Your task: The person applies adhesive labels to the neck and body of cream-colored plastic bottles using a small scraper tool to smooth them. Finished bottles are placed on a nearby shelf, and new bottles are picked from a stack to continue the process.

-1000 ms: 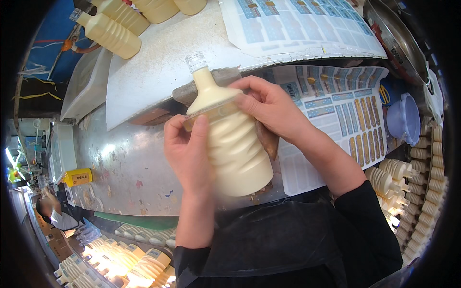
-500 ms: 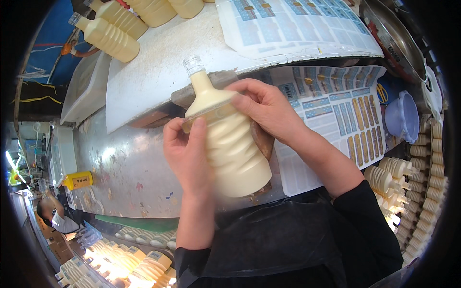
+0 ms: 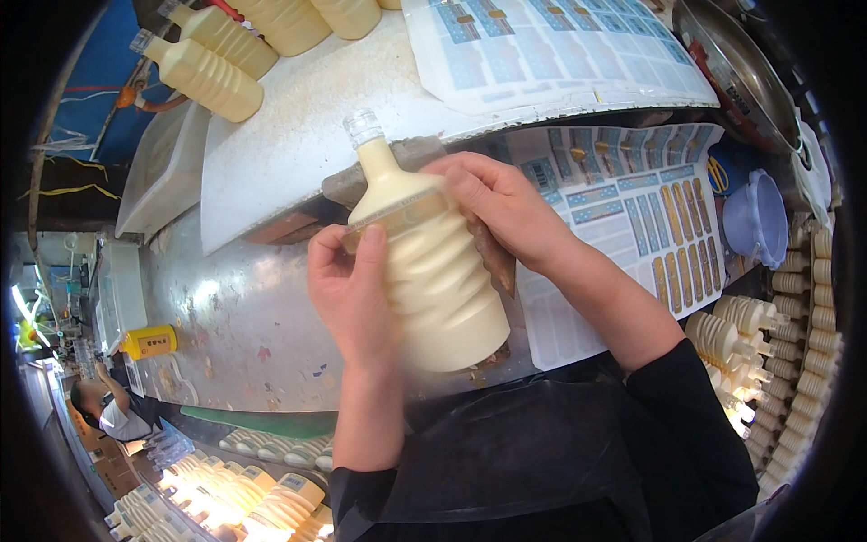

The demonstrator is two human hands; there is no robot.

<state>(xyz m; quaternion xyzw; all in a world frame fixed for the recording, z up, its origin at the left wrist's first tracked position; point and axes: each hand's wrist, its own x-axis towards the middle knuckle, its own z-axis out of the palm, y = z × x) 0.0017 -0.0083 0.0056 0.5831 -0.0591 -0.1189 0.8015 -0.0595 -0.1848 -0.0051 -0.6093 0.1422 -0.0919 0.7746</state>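
A cream ribbed bottle (image 3: 442, 298) with a clear threaded neck leans in front of me, neck pointing away. Around its shoulder runs a narrow, see-through label strip (image 3: 406, 215). My left hand (image 3: 352, 294) is closed, thumb and fingers pinching the strip's left end beside the bottle. On the other side my right hand (image 3: 510, 208) has its thumb and forefinger together at the strip's right end, against the bottle's shoulder. The right fingertips are partly hidden, and the tips look blurred. A brown block (image 3: 495, 257) shows behind the bottle under my right hand.
A sheet of label stickers (image 3: 623, 217) lies to the right, another sheet (image 3: 560, 54) on the white board (image 3: 298, 117). Cream bottles (image 3: 212, 81) lie at far left. A purple basket (image 3: 757, 221) and a yellow container (image 3: 149, 341) flank the metal table (image 3: 244, 334). Someone works at left.
My right thumb has slid slightly outward and up along the bottle's shoulder, showing more of the strip. The left hand keeps its pinch. The bottle has barely moved.
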